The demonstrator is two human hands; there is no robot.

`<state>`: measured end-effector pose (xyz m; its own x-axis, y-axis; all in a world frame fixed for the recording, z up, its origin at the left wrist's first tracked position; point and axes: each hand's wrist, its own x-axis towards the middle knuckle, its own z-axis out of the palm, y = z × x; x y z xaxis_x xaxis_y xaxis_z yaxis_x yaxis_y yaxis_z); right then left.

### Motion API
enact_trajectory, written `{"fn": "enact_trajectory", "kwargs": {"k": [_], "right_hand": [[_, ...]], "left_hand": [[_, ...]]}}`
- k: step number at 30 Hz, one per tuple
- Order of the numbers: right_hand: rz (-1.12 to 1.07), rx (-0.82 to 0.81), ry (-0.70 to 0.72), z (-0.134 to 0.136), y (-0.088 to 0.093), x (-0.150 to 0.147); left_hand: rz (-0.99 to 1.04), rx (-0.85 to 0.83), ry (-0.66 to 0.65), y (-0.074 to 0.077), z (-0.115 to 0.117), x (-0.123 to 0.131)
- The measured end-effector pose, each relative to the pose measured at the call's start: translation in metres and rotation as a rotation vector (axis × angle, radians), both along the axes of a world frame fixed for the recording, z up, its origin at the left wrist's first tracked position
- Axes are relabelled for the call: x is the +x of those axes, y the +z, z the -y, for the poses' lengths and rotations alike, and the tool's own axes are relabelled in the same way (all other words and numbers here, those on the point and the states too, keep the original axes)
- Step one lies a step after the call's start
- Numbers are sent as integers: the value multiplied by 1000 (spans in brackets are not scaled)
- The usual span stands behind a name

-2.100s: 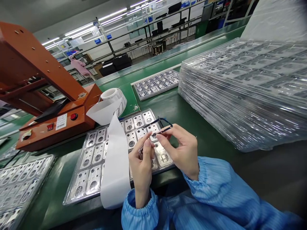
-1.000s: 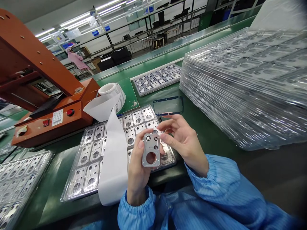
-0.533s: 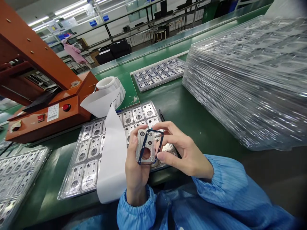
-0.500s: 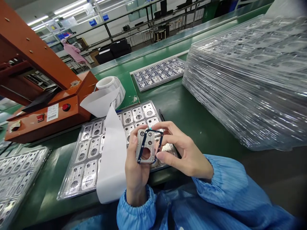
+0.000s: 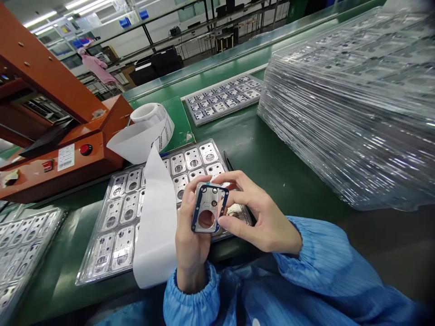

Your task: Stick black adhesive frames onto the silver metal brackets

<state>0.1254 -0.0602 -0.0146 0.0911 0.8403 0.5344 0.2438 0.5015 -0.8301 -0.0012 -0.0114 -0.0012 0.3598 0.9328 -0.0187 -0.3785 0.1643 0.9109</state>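
Observation:
My left hand [image 5: 190, 240] grips a small silver metal plate [image 5: 208, 209] with a large round hole, holding it upright over the near edge of the tray. A thin dark blue frame-shaped gasket [image 5: 195, 213] lies along the plate's edges. My right hand [image 5: 258, 217] pinches the gasket's right side and top corner against the plate. Beneath both hands is a clear plastic tray [image 5: 102, 267] with several similar metal plates in its pockets. A white strip of label backing paper [image 5: 154, 226] drapes over the tray from a roll [image 5: 149, 115].
An orange press machine [image 5: 57, 136] stands at the left. A tall stack of clear trays [image 5: 350, 104] fills the right. Another filled tray [image 5: 220, 97] lies farther back, and more trays [image 5: 20, 244] at the far left. A person in pink [image 5: 93, 65] is in the background.
My right hand put down the peeled liner, picked up the blue gasket and laid it over the plate. The gasket now sits closer along the plate's edges than half a second ago.

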Motion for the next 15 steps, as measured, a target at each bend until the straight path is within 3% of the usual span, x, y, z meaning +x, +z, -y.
{"fn": "enact_trajectory", "kwargs": {"k": [15], "right_hand": [[10,3,-17,0,2,0]], "left_hand": [[41,7,-36,-4,0,0]]}}
